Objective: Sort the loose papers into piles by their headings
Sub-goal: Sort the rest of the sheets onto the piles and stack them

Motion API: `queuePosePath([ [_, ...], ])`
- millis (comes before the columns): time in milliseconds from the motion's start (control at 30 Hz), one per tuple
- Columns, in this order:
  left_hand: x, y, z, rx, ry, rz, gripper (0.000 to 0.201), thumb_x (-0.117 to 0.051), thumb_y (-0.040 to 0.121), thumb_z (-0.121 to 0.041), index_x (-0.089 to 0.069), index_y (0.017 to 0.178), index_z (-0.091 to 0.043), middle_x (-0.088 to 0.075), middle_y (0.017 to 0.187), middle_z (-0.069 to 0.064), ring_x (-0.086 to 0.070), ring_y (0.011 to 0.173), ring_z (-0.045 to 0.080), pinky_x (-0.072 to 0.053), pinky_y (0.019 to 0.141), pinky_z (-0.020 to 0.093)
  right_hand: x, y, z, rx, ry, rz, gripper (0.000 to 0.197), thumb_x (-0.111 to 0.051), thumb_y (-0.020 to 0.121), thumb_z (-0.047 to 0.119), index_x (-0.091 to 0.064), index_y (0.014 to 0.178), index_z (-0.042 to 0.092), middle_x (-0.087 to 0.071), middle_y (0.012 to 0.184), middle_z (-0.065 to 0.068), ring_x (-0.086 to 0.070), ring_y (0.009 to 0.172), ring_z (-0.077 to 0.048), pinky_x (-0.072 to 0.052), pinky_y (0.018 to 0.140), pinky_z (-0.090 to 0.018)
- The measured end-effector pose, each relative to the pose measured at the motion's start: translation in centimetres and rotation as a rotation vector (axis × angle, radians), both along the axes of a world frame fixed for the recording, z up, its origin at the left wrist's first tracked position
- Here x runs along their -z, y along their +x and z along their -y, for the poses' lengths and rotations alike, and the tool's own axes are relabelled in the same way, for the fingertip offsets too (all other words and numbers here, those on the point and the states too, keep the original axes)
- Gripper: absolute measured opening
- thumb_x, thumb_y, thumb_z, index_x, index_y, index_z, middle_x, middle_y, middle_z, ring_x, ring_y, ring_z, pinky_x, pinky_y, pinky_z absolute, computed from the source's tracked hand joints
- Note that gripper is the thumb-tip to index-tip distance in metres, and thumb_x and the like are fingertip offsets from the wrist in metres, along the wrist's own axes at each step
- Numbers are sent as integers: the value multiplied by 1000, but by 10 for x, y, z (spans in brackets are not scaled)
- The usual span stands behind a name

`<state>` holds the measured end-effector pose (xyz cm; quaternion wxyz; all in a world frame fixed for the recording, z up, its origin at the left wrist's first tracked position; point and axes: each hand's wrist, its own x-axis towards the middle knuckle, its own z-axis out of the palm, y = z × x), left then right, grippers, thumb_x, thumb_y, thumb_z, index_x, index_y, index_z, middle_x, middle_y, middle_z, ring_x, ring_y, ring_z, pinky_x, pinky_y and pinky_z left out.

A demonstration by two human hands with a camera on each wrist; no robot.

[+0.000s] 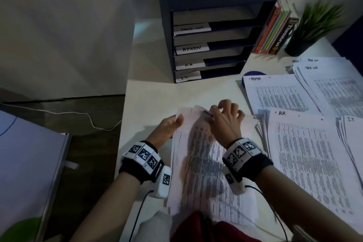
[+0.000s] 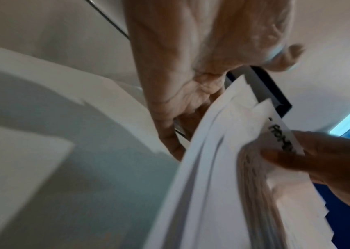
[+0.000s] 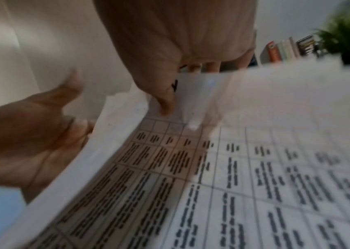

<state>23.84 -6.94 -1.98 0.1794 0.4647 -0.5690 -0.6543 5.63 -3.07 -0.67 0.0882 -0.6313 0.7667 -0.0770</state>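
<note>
A loose stack of printed sheets lies tilted in front of me. My left hand grips the stack's upper left edge, thumb on top and fingers beneath. My right hand pinches the top corner of the uppermost sheet, and the wrist views show that corner lifted off the stack. The heading on a sheet reads roughly ADMIN. To the right lie the sorted piles: ADMIN, H.R., I.T. and task list.
A dark tray organiser with labelled shelves stands at the back of the desk. Books and a potted plant stand to its right. A blue round object peeks out behind the ADMIN pile. The desk's left edge drops to the floor.
</note>
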Motion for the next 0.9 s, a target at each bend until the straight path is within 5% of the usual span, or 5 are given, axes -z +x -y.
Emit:
queuePosePath([
  [300,-50,-28,1,-352,-428,109,21,-60,88,-12,-65,104,1,-67,95,11,-61,87,19,-45,75,23,-60,-41,4,301,-659,406,62,-70,77,28,-43,127,2,-31,137,-22,-24,130,-31,-19,109,-43],
  [400,-88,-35,7,-474,-437,-79,23,-60,87,-10,-63,108,-2,-66,104,13,-63,97,23,-49,88,33,-59,-72,-13,505,-597,856,90,-74,70,22,-21,141,3,-27,142,-21,-26,134,-31,-21,113,-44],
  [500,-118,-49,5,-500,-477,-234,21,-60,86,-4,-61,106,-9,-66,101,10,-64,96,25,-50,90,36,-67,-80,-24,424,-550,1346,70,-67,63,12,-42,128,-1,-56,122,-22,-57,108,-29,-48,94,-43],
  [700,-117,-65,-4,-537,-456,-306,32,-73,68,-23,-61,90,-2,-70,69,-14,-65,69,-3,-52,68,15,-82,-93,-32,270,-601,1381,42,-53,64,5,-50,106,10,-62,101,-5,-61,89,-8,-50,77,-20],
  [900,-69,-81,-19,-517,-434,-28,53,-66,78,0,-45,127,1,-49,121,0,-51,108,10,-40,87,6,-56,-108,-33,283,-315,1123,17,-49,86,-8,-58,100,-11,-64,99,-22,-58,85,-22,-52,76,-34],
])
